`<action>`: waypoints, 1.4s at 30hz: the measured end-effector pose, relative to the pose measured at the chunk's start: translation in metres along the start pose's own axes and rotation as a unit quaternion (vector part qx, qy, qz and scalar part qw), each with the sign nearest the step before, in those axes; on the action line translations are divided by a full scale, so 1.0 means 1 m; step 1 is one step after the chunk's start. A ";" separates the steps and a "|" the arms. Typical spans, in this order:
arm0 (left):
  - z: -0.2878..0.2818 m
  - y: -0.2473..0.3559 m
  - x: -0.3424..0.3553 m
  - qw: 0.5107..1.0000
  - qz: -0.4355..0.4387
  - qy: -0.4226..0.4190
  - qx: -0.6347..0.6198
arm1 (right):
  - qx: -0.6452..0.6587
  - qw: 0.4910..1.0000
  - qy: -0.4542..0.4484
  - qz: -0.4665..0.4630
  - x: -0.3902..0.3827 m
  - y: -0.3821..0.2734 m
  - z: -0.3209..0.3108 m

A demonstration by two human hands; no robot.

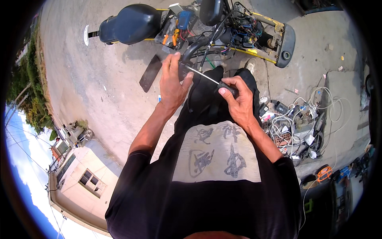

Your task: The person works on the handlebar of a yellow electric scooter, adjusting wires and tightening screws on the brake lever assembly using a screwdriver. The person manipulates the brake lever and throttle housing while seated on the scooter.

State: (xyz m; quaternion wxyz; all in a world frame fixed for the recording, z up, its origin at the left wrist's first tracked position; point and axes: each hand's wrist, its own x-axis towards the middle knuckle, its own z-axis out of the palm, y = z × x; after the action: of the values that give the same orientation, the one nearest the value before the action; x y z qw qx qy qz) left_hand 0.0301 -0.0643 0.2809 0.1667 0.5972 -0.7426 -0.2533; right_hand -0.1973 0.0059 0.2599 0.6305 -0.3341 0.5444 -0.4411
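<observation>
My right hand [238, 101] grips the black handle of a screwdriver [229, 85]; its thin metal shaft [201, 75] runs up and left. My left hand [173, 81] closes around a black handlebar grip [187, 65] where the shaft's tip meets it. The grip belongs to a partly stripped scooter [207, 28] lying ahead of me, with a dark blue seat [131, 24], exposed coloured wiring [242, 28] and a yellow frame.
A flat black panel [150, 73] lies on the concrete left of my left hand. A heap of white cables and small parts [302, 123] sits to the right. An orange tool [324, 173] rests at lower right. A building [79, 179] and trees fill the left rim.
</observation>
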 end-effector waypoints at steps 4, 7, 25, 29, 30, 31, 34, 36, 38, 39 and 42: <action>-0.001 -0.002 -0.002 1.000 0.001 -0.010 0.001 | 0.337 0.898 -0.084 0.269 0.003 -0.007 -0.010; -0.015 -0.001 0.002 0.998 0.051 -0.027 -0.017 | 0.331 0.898 -0.069 0.280 0.002 -0.013 -0.006; -0.054 -0.022 0.052 0.765 -0.299 -0.253 -0.511 | -0.122 0.987 -0.007 -0.101 0.002 -0.009 -0.003; -0.057 -0.022 0.057 0.763 -0.311 -0.257 -0.505 | -0.009 0.996 -0.042 0.080 0.003 -0.002 -0.004; -0.056 -0.021 0.057 0.771 -0.301 -0.259 -0.497 | 0.210 0.950 -0.072 0.221 0.010 0.007 -0.008; -0.054 -0.020 0.056 0.779 -0.291 -0.261 -0.489 | 0.242 0.936 -0.086 0.241 0.010 0.011 -0.009; -0.050 -0.026 0.060 0.740 -0.326 -0.269 -0.523 | 0.225 0.944 -0.095 0.221 0.009 0.006 -0.007; -0.045 -0.026 0.067 0.713 -0.388 -0.255 -0.525 | 0.099 0.988 -0.066 0.100 0.005 0.003 -0.006; -0.034 -0.017 0.076 0.704 -0.468 -0.221 -0.487 | -0.064 0.996 -0.048 -0.048 0.004 -0.006 -0.006; -0.030 -0.019 0.076 0.717 -0.469 -0.214 -0.470 | -0.099 0.991 -0.039 -0.080 0.004 -0.003 -0.007; -0.018 -0.009 0.069 0.766 -0.463 -0.142 -0.424 | -0.036 0.998 -0.050 0.005 0.001 0.003 -0.003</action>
State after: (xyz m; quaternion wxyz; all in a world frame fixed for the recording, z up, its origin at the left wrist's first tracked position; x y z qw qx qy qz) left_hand 0.0311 -0.1359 0.2863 0.1580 0.6940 -0.2085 -0.6708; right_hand -0.1994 0.0064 0.2563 0.6469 -0.3758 0.5292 -0.4003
